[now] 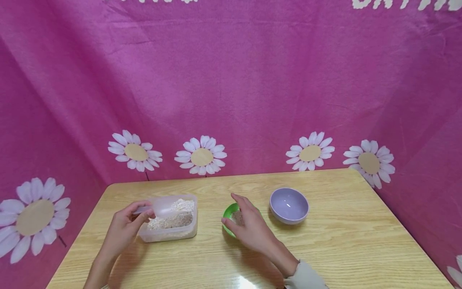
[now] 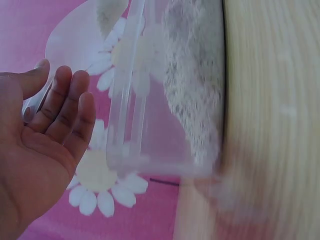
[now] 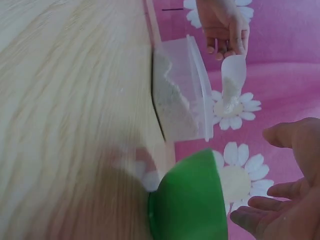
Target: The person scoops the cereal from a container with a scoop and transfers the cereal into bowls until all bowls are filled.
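near the tabletop's (image 1: 346,245) left edge, the left hand (image 1: 124,222) pinched a scoop (image 3: 237,67) of flakes (image 3: 230,92) above a tub (image 1: 177,234); tilting could have spilled them. midway between the side edges, the right hand (image 1: 251,228) hung relaxed over a green bowl (image 3: 190,200); bumping might have tipped it.

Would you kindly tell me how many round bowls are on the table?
2: the green bowl, partly hidden by the right hand in the head view, and the purple bowl farther right.

Left grip (image 1: 126,224) pinches translucent plastic scoop (image 1: 164,210), lower left
Right grip (image 1: 251,228) partly covers round green bowl (image 1: 229,209), lower centre.
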`<action>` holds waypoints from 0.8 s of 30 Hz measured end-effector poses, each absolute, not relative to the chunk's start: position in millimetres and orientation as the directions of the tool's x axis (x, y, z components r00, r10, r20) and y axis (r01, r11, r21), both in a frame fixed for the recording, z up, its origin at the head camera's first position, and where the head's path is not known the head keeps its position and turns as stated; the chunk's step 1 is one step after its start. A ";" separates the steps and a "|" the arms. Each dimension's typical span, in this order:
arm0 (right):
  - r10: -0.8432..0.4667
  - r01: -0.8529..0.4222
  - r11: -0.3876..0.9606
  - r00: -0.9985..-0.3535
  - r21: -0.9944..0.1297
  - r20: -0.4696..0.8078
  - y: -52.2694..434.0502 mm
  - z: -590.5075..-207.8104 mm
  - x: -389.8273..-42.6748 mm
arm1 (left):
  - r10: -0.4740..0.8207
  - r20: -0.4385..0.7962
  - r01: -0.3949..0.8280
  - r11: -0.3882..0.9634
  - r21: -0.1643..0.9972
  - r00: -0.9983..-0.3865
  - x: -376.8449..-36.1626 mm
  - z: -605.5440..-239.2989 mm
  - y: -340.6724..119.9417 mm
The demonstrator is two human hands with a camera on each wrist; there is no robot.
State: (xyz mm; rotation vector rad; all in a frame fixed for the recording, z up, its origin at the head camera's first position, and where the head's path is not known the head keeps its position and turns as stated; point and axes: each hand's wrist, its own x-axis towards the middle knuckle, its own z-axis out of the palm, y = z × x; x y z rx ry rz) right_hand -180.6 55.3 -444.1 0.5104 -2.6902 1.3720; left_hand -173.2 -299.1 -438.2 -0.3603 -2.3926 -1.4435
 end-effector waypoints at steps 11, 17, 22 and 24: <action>-0.199 -0.274 0.612 -0.961 -0.741 0.191 83.6 -450.2 -175.5 | 0.135 0.361 0.382 0.448 0.808 -0.923 -190.2 -434.0 -257.1; -0.183 -0.249 0.642 -0.968 -0.725 0.171 96.7 -456.1 -172.1 | 0.192 0.348 0.397 0.425 0.814 -0.918 -197.7 -435.5 -237.2; -0.196 -0.258 0.648 -0.966 -0.717 0.171 103.6 -462.6 -169.0 | 0.229 0.315 0.387 0.433 0.814 -0.921 -203.7 -438.1 -222.0; -0.202 -0.260 0.644 -0.965 -0.720 0.168 105.6 -465.6 -168.6 | 0.250 0.322 0.403 0.424 0.811 -0.913 -205.9 -438.9 -215.1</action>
